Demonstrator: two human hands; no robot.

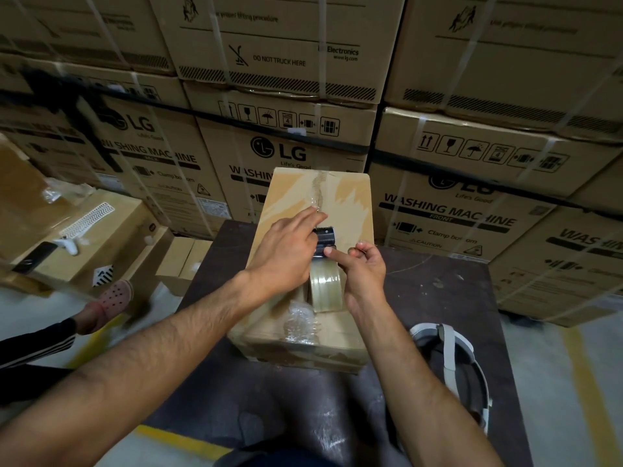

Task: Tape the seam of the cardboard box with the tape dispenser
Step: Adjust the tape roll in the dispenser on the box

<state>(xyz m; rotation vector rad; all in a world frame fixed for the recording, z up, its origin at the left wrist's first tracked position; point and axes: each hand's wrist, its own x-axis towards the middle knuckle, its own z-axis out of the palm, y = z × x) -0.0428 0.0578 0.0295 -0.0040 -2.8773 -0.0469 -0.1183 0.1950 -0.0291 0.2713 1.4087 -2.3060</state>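
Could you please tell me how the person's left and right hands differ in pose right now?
The left hand stretches its fingers forward over the taped brown cardboard box, while the right hand curls its fingers at the black tape dispenser. The left hand's fingertips reach the wrinkled clear tape strip; the right hand's forefinger touches the dispenser's head. Both are on top of the box.

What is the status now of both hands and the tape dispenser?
Left hand: fingers straight, on the tape at the seam. Right hand: holds tape dispenser on top of cardboard box. Crumpled tape wad on box, behind the dispenser.
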